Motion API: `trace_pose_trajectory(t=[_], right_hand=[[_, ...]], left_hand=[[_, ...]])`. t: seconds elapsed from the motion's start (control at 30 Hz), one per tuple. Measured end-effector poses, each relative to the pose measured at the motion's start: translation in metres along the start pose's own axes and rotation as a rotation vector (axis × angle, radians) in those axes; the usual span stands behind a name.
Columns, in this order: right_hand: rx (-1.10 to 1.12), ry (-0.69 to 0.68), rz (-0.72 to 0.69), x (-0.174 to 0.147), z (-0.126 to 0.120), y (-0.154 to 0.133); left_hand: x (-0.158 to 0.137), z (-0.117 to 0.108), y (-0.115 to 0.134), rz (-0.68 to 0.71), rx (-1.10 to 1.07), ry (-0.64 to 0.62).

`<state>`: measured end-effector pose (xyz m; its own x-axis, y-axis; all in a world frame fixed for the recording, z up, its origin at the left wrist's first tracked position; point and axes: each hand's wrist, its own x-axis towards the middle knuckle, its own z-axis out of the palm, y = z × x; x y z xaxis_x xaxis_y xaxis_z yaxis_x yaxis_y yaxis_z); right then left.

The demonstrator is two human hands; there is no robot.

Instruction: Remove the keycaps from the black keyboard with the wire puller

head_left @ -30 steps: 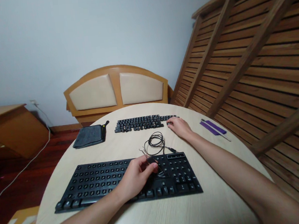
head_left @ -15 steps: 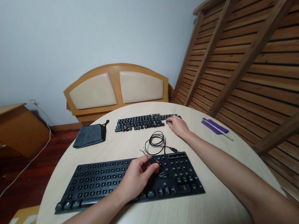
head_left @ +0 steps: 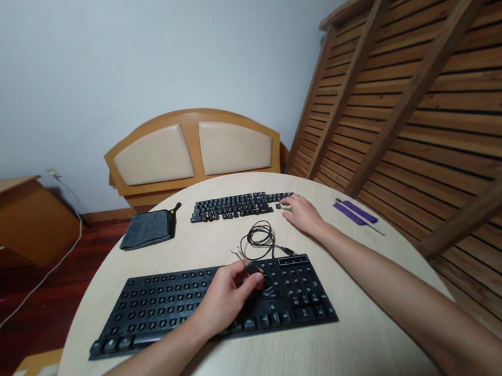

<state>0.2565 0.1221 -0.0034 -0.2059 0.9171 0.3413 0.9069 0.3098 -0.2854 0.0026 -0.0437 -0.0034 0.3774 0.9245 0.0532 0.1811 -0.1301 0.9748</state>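
The keyboard (head_left: 165, 307) lies low in the frame's centre on the table (head_left: 261, 366), the left hand (head_left: 227, 298) resting on it, pinched on a small black tool (head_left: 255, 269), while the right hand (head_left: 303, 213), fingers loosely curled, touches the keycaps (head_left: 235, 206) laid out at upper centre beyond the cable (head_left: 260, 238).

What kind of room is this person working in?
Probably a room in a home, perhaps a spare or storage room. A padded wooden headboard and a slatted bed frame lean against the walls, and the round wooden table serves as a workbench.
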Motion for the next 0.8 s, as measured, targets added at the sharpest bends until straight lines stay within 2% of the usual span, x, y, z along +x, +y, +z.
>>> trace_pose_trajectory(t=[0.17,0.3,0.4,0.53,0.8], right_hand=[[0.111,-0.161,-0.103,-0.049,-0.04,-0.013],[0.342,-0.492,-0.27,-0.099,-0.069,-0.023],[0.359,-0.713,-0.326,-0.126,-0.072,-0.029],[0.379,-0.678,-0.344,-0.139,-0.06,-0.039],[0.414,-0.599,-0.363,-0.139,-0.048,-0.053]], left_hand=[[0.0,0.001,0.006,0.009,0.033,-0.005],[0.0,0.002,0.009,0.011,0.064,0.008],[0.0,0.005,0.01,0.015,0.086,0.032],[-0.005,0.01,0.013,0.038,0.108,0.038],[-0.012,0.016,0.015,0.058,0.14,0.003]])
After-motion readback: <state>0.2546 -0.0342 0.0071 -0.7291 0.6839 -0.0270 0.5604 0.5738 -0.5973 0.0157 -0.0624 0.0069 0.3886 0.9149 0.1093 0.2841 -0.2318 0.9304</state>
